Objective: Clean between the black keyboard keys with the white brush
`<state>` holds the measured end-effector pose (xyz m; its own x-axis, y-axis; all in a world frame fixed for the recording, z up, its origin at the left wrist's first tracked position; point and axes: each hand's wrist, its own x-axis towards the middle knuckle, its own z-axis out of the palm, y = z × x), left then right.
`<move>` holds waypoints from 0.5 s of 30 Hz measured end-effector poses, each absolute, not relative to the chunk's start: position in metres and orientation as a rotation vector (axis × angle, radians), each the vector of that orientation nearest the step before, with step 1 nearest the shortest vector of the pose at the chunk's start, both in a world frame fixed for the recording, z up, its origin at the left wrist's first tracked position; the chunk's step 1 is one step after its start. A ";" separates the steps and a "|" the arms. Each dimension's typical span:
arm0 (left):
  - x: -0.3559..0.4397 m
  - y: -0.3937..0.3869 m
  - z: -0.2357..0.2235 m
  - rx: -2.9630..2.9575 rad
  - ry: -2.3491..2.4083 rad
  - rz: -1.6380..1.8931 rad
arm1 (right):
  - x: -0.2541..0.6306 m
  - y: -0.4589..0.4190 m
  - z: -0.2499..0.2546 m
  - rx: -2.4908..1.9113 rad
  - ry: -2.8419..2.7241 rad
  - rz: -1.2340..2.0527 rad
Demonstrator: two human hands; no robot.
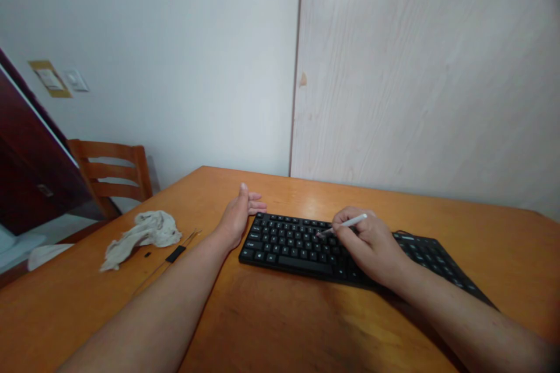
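Right hand point(370, 240) gripping a stick point(355, 221) above the keyboard point(289, 240)
Left hand point(238, 213), apart, is resting open beside it, a cloth point(151, 233) lying farther left.

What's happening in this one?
A person is working over a black keyboard on a wooden table. The right hand grips a thin white stick, its tip at the keys; whether it touches them is hard to tell. The left hand is open at the keyboard's left end. Farther left lie a crumpled cloth and a black rectangular piece.
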<state>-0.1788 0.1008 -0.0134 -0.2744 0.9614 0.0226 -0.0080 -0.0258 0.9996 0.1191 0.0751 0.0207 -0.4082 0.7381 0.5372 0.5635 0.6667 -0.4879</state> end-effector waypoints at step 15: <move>-0.182 0.102 -0.018 1.109 1.373 1.436 | 0.122 0.079 0.029 -1.096 -2.091 0.241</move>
<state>-0.1821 0.1022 -0.0180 -0.2564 0.9654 0.0474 0.0038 -0.0480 0.9988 0.1220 0.0790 0.0287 -0.3522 0.7704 0.5315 0.6290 0.6153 -0.4751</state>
